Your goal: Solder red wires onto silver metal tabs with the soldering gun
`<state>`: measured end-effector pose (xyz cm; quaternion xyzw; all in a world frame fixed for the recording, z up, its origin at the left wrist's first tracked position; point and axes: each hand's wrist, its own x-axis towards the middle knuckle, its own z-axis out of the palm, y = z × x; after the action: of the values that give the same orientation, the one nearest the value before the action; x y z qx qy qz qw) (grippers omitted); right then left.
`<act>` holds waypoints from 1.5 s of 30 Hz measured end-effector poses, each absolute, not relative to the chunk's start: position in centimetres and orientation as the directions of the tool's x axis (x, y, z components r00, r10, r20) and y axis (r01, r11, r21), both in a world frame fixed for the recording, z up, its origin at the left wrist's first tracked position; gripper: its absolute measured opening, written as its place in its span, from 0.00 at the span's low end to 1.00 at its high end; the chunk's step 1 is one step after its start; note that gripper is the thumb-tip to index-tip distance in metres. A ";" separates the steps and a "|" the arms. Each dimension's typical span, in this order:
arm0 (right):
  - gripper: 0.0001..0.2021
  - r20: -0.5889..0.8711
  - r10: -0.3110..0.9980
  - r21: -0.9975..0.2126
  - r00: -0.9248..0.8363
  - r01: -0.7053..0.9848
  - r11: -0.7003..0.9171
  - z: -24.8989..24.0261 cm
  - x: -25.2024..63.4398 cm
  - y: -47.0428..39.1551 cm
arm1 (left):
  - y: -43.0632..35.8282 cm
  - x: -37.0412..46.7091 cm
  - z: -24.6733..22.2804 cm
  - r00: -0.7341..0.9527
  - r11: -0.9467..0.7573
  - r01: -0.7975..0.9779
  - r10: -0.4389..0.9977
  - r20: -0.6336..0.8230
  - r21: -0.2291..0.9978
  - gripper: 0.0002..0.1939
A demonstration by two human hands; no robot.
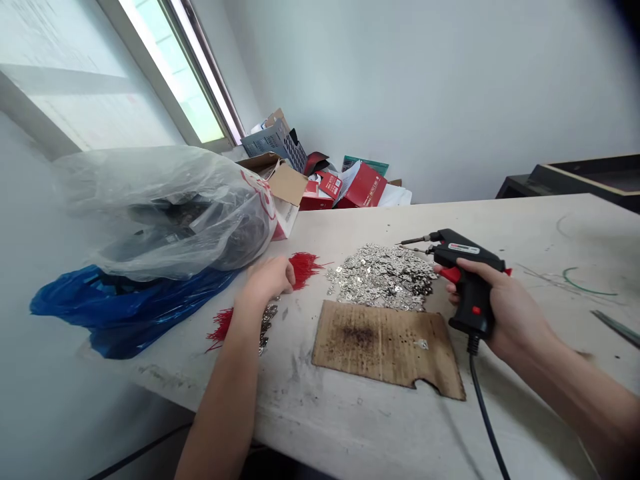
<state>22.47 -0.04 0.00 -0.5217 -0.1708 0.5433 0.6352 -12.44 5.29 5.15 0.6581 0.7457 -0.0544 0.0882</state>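
My right hand (500, 300) is wrapped round the black handle of a soldering gun (467, 283), whose tip points left over a heap of small silver metal pieces (380, 275). My left hand (270, 277) touches the near edge of a bundle of red wires (304, 269); its fingers are curled, and what they hold, if anything, is hidden. Beside my left forearm lie more red wires (221, 327) and a small row of metal pieces (267, 327). A scorched cardboard piece (385, 343) lies in front of the heap, with one small metal piece (423, 344) on it.
A clear plastic bag (175, 213) and a blue bag (145, 310) fill the left side. Boxes (363, 185) stand at the back. On the right are a green wire (590, 288), tweezers (617, 327) and a black frame (590, 180). The gun's cable (485, 413) hangs over the white table (350, 420).
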 end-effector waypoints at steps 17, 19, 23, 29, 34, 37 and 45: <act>0.05 -0.336 0.878 -0.842 0.341 -0.526 -0.119 0.1 22.5 0.0 | 6.1 -12.7 4.6 -0.113 0.121 0.992 0.977 -0.182 0.037 0.05; 0.06 -0.338 0.877 -0.841 0.341 -0.528 -0.119 0.1 22.5 0.0 | 6.2 -12.8 4.5 -0.108 0.119 0.992 0.974 -0.199 0.043 0.04; 0.06 -0.333 0.880 -0.841 0.339 -0.530 -0.113 0.0 22.4 0.0 | 6.3 -12.7 4.5 -0.121 0.134 0.990 0.972 -0.203 0.050 0.07; 0.06 -0.330 0.880 -0.842 0.342 -0.527 -0.111 0.2 22.5 -0.1 | 6.7 -12.8 4.1 -0.096 0.101 0.994 0.987 -0.127 0.029 0.10; 0.07 -0.318 0.887 -0.846 0.334 -0.522 -0.107 0.1 22.5 0.0 | 7.0 -13.0 4.1 -0.087 0.095 0.994 0.987 -0.137 0.050 0.11; 0.07 -0.321 0.885 -0.844 0.337 -0.526 -0.107 0.0 22.5 0.0 | 6.6 -12.7 4.4 -0.060 0.071 0.994 0.990 -0.129 0.084 0.12; 0.06 -0.326 0.889 -0.835 0.322 -0.539 -0.110 -0.2 22.5 0.0 | 5.0 -10.8 6.0 0.099 -0.078 0.980 0.989 -0.108 0.185 0.09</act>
<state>22.54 0.03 -0.18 -0.4973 -0.1759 0.5549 0.6433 -10.77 4.99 6.04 0.7338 0.6708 0.0227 0.1050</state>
